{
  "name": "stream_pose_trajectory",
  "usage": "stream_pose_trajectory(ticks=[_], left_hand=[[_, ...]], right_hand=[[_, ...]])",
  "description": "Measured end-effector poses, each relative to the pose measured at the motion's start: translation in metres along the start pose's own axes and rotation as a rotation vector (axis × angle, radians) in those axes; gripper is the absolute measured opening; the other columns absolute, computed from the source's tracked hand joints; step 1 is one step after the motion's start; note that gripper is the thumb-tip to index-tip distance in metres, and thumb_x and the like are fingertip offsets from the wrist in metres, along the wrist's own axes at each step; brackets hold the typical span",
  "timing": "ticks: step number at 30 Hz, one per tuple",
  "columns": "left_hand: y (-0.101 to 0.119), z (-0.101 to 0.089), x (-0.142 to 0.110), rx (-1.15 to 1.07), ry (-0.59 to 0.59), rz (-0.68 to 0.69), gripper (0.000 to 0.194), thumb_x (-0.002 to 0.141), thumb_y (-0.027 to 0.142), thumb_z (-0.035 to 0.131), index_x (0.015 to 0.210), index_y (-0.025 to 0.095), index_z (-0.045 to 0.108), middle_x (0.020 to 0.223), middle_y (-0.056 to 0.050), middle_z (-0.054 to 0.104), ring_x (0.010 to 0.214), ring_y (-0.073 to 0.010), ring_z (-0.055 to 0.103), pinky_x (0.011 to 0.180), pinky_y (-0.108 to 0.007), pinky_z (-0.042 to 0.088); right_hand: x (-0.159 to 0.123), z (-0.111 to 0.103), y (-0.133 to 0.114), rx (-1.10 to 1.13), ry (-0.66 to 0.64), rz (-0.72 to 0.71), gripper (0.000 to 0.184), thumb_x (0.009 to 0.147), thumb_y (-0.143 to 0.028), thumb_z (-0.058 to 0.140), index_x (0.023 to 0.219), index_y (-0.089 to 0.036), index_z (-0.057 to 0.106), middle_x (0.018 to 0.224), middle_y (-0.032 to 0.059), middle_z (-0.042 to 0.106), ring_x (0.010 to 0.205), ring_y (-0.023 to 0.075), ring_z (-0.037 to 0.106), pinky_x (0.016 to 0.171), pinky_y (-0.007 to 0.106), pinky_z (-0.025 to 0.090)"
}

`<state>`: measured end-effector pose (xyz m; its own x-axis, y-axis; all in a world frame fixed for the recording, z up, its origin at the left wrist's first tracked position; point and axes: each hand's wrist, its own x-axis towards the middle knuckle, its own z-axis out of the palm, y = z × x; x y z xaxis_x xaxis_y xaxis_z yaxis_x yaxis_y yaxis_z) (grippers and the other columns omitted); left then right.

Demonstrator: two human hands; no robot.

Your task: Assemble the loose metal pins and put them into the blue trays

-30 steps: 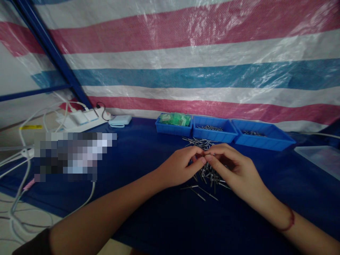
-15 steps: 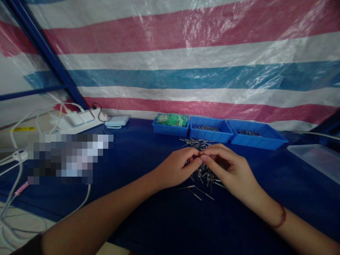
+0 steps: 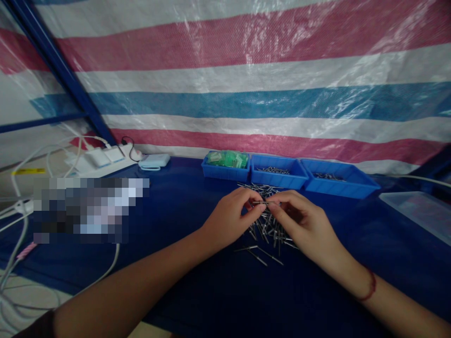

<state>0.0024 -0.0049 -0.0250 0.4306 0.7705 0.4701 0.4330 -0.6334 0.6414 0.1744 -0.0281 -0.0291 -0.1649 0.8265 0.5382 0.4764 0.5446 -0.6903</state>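
My left hand [image 3: 229, 211] and my right hand [image 3: 306, 218] meet above a loose pile of thin metal pins [image 3: 262, 230]. Between them lies one thin metal pin [image 3: 267, 202], held roughly level. The thumb and forefinger of my left hand close at its left part, while those of my right hand pinch it farther right. Fingers cover some of its length. Part of the pile is hidden under both hands, and a few stray pins [image 3: 269, 257] lie nearer to me on the dark blue table [image 3: 282, 300].
Behind the pile stand a blue bin with green packets [image 3: 225, 174], a middle bin [image 3: 278, 180] and a right bin [image 3: 343, 188], both with small metal parts. A clear plastic lid [image 3: 419, 211] lies right. Leftward are a power strip [image 3: 112, 157], cables and a light-blue case [image 3: 154, 162].
My left fingertips have shifted slightly left and up, away from my right ones. The thin metal pin between them now shows. My right hand has hardly moved.
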Motion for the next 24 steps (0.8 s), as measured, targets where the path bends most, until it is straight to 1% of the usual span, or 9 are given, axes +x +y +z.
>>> stream_pose_trajectory(ticks=[4,5,7,8,10,13,15,19,24], left_hand=[[0.002,0.000,0.000,-0.050,0.061,0.022,0.010,0.085,0.025,0.055,0.091,0.016,0.055,0.082,-0.001,0.060,0.076,-0.0129,0.058,0.070,-0.026,0.046],[0.002,0.000,-0.001,-0.068,0.076,0.018,0.015,0.086,0.026,0.054,0.097,0.016,0.054,0.084,-0.002,0.060,0.075,-0.0129,0.058,0.070,-0.026,0.047],[0.002,0.000,-0.001,-0.082,0.091,0.001,0.026,0.086,0.028,0.054,0.109,0.016,0.049,0.087,-0.003,0.060,0.075,-0.0130,0.058,0.070,-0.027,0.048],[0.001,0.000,-0.001,-0.069,0.088,-0.004,0.030,0.087,0.029,0.053,0.113,0.015,0.047,0.088,-0.004,0.061,0.076,-0.0134,0.058,0.072,-0.028,0.048],[-0.002,-0.001,-0.001,-0.006,0.059,0.003,0.029,0.088,0.027,0.051,0.114,0.015,0.048,0.090,-0.005,0.061,0.080,-0.0146,0.059,0.075,-0.030,0.048],[-0.010,-0.003,-0.001,0.173,-0.040,0.033,0.022,0.088,0.022,0.049,0.108,0.016,0.055,0.099,-0.008,0.062,0.092,-0.0183,0.058,0.084,-0.035,0.047],[-0.016,-0.004,-0.001,0.308,-0.123,0.046,0.023,0.088,0.022,0.048,0.109,0.016,0.057,0.110,-0.009,0.059,0.102,-0.0216,0.055,0.088,-0.040,0.044],[-0.024,-0.007,-0.001,0.457,-0.260,0.059,0.027,0.092,0.026,0.043,0.113,0.022,0.058,0.128,-0.008,0.052,0.117,-0.0242,0.048,0.092,-0.044,0.040],[-0.022,-0.009,0.000,0.451,-0.286,0.061,0.019,0.091,0.029,0.048,0.101,0.025,0.064,0.117,-0.004,0.057,0.106,-0.0217,0.053,0.088,-0.040,0.041]], right_hand=[[0.002,-0.003,-0.001,-0.089,-0.079,-0.028,0.012,0.085,-0.027,0.054,0.086,-0.020,0.064,0.084,0.0037,0.061,0.070,0.0145,0.058,0.058,0.027,0.045],[0.005,-0.007,0.000,-0.116,-0.070,-0.043,0.015,0.086,-0.029,0.052,0.084,-0.020,0.064,0.083,0.0042,0.062,0.072,0.0155,0.058,0.061,0.027,0.046],[0.012,-0.019,0.004,-0.195,0.034,-0.032,0.019,0.086,-0.032,0.051,0.080,-0.019,0.064,0.083,0.0059,0.064,0.075,0.0179,0.060,0.065,0.030,0.046],[0.016,-0.028,0.008,-0.255,0.124,0.000,0.022,0.085,-0.035,0.050,0.079,-0.018,0.063,0.083,0.0072,0.065,0.075,0.0195,0.060,0.065,0.031,0.046],[0.026,-0.048,0.018,-0.439,0.305,0.168,0.027,0.084,-0.039,0.048,0.082,-0.018,0.064,0.080,0.0099,0.066,0.070,0.0221,0.061,0.060,0.032,0.044],[0.037,-0.077,0.037,-0.794,0.334,0.414,0.035,0.087,-0.040,0.036,0.088,-0.020,0.065,0.071,0.0101,0.065,0.069,0.0252,0.061,0.058,0.034,0.041],[0.041,-0.087,0.046,-0.868,0.321,0.465,0.036,0.085,-0.039,0.037,0.076,-0.019,0.064,0.057,0.0089,0.058,0.065,0.0282,0.060,0.057,0.037,0.038],[0.041,-0.084,0.047,-0.885,0.249,0.423,0.044,0.087,-0.047,0.029,0.068,-0.022,0.060,0.050,0.0065,0.051,0.062,0.0290,0.059,0.057,0.037,0.037],[0.033,-0.061,0.029,-0.774,0.191,0.278,0.053,0.083,-0.060,0.029,0.070,-0.020,0.061,0.058,0.0087,0.060,0.057,0.0259,0.058,0.052,0.035,0.037]])
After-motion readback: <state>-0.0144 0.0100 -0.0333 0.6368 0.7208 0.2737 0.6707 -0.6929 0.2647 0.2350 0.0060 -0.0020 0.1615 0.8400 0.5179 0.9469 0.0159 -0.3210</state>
